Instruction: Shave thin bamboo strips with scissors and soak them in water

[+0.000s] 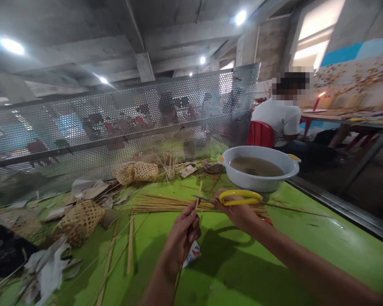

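Note:
My left hand (185,226) is closed around a thin bamboo strip (200,188), whose upper end sticks up past the fingertips. More of a thin brown length trails down below the wrist. In my right hand (231,209) is a pair of scissors (258,196) with yellow handles. Their blades point left and reach the strip just above my left fingers; whether they touch it I cannot tell. Behind both hands lies a bundle of bamboo strips (159,205) on the green tabletop (230,272). A white printed packet (193,254) shows partly beside my left wrist.
A white basin (258,183) of murky water stands at the back right. Woven bamboo pieces (87,219) and scraps litter the left. A perforated metal screen (130,123) borders the back. Beyond it, a person (277,117) sits near a lit candle (318,102).

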Demonstrator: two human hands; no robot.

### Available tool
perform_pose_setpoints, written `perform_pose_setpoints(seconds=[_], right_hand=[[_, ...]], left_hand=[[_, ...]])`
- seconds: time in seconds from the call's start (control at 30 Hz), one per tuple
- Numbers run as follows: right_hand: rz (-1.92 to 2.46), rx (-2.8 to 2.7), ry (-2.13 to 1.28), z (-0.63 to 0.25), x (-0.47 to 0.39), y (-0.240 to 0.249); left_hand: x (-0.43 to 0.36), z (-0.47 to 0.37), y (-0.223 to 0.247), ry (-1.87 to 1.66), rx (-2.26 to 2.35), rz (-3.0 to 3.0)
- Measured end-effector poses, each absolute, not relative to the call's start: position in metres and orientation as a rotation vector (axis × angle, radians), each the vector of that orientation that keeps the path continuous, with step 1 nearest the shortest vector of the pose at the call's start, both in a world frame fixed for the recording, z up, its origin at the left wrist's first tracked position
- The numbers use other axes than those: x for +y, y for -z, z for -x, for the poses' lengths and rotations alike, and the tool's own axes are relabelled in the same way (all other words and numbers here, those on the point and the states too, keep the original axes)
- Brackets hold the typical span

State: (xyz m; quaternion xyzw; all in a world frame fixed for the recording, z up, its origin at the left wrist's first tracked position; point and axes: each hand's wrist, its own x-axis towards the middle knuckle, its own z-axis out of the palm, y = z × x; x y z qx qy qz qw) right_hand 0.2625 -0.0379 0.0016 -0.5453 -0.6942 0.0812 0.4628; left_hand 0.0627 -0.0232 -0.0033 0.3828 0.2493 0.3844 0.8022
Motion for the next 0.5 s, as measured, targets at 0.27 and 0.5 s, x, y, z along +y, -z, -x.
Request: perform_pose_setpoints(seconds=[0.27,0.5], right_hand=[[1.326,-1.684,-0.225,-0.252,-0.045,0.0],[1.353,-1.699,-0.146,-0.255,-0.042,0.006]], left_hand=[[-0.022,-0.063,0.003,-0.853,0.55,-0.832],[-0.023,-0.063,0.002,-0.832,0.507,-0.835]])
